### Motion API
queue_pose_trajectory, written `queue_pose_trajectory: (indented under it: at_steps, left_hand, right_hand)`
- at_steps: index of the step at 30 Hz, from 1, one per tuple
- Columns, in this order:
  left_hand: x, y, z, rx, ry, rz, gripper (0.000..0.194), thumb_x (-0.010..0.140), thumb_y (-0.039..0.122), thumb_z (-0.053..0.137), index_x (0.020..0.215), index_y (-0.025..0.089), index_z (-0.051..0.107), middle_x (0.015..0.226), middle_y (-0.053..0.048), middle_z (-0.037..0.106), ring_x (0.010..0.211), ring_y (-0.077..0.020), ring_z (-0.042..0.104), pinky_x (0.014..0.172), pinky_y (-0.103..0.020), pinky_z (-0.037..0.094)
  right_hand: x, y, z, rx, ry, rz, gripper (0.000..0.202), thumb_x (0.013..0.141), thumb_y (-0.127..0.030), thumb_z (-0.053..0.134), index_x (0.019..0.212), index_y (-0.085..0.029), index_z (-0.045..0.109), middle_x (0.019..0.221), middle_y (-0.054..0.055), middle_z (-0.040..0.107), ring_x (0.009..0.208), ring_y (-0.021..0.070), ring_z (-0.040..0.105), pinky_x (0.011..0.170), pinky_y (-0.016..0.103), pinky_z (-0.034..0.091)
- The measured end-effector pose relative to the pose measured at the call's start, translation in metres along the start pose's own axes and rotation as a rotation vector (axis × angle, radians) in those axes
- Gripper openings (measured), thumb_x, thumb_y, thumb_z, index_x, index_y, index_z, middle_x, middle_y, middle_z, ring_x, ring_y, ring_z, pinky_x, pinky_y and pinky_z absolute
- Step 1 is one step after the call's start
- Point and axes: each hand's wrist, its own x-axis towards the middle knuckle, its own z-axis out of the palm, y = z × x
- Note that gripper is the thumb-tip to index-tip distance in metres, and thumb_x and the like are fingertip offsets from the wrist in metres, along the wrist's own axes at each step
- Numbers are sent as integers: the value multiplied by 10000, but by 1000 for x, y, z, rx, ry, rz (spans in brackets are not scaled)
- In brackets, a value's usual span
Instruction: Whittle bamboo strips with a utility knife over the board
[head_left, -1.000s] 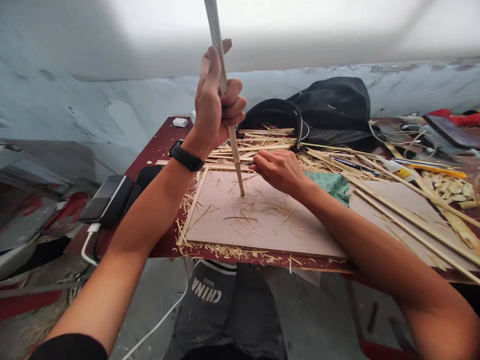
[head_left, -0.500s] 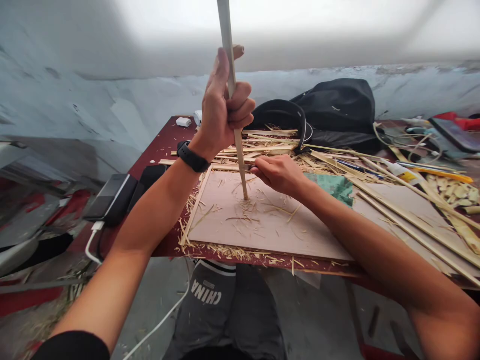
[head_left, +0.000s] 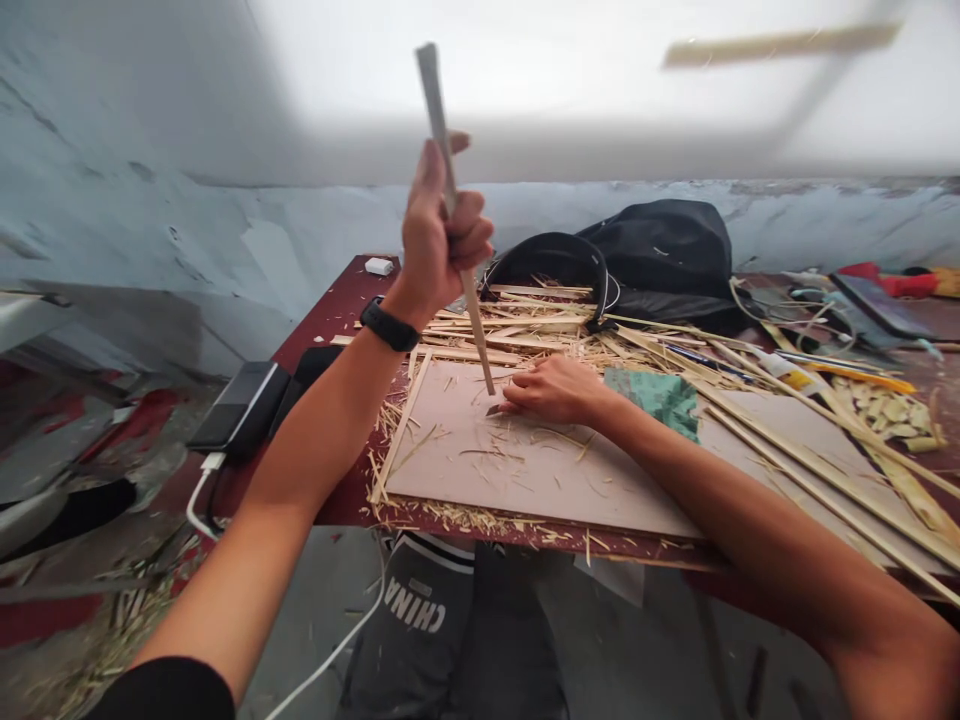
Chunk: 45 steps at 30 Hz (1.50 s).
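My left hand (head_left: pixel 441 232) grips a long bamboo stick (head_left: pixel 478 335) and holds it nearly upright, its lower tip just above a flat brown board (head_left: pixel 540 470). My right hand (head_left: pixel 553 388) rests low on the board beside the stick's tip, closed on a small blade (head_left: pixel 494 408) whose point shows at the fingers. Thin bamboo shavings (head_left: pixel 487 455) lie scattered over the board. A black watch (head_left: pixel 388 325) is on my left wrist.
Behind the board lies a pile of split bamboo strips (head_left: pixel 525 320), a black headset (head_left: pixel 559 255) and a black bag (head_left: pixel 664 250). Long strips (head_left: pixel 825 470) run across the right side. A green cloth (head_left: pixel 660 392) sits by my right wrist. A phone (head_left: pixel 240 400) with a white cable lies at the left edge.
My right hand has dropped from the stick down onto the board. My left hand has lifted the stick slightly, so its tip is off the board. The camera has tilted up a little.
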Motion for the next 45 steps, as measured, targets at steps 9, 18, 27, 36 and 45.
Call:
queue_pose_trajectory:
  at_steps: [9, 18, 27, 36, 45]
  left_hand:
    - [9, 5, -8, -4, -13, 74, 275, 1077, 575, 612, 967, 323, 601, 511, 101, 273, 358, -98, 221, 383, -220, 126]
    - [-1, -18, 0, 40, -110, 111, 231, 1036, 551, 699, 1086, 371, 563, 521, 124, 315, 378, -100, 206, 414, -212, 110]
    - [-8, -22, 12, 144, -192, 258, 255, 1067, 613, 595, 1104, 363, 568, 590, 79, 232, 428, -124, 159, 427, -283, 154]
    - [-2, -23, 9, 161, -82, 216, 210, 1111, 576, 520, 1055, 374, 504, 553, 73, 297, 493, -164, 164, 507, -318, 134]
    - [-4, -18, 11, 72, -116, 83, 243, 1045, 521, 691, 1039, 340, 529, 615, 68, 305, 473, -131, 219, 521, -308, 76]
  right_hand:
    - [0, 5, -12, -49, 291, 96, 486, 1163, -459, 381, 881, -206, 684, 789, 20, 669, 624, 132, 419, 670, 336, 292]
    - [15, 1, -40, -1, 102, 331, 450, 1172, -456, 338, 1015, -207, 680, 853, 52, 681, 670, 153, 440, 632, 342, 223]
    - [41, -19, -47, 48, 55, 552, 554, 1167, -538, 228, 1182, -204, 670, 943, 86, 767, 649, 170, 495, 617, 365, 170]
    - [45, -7, -47, 214, 101, 598, 593, 1163, -530, 231, 1011, -205, 704, 898, 100, 747, 745, 202, 571, 674, 364, 229]
    - [45, -14, -31, 81, 107, 702, 660, 1155, -575, 179, 1132, -170, 700, 910, 138, 766, 687, 211, 573, 642, 372, 192]
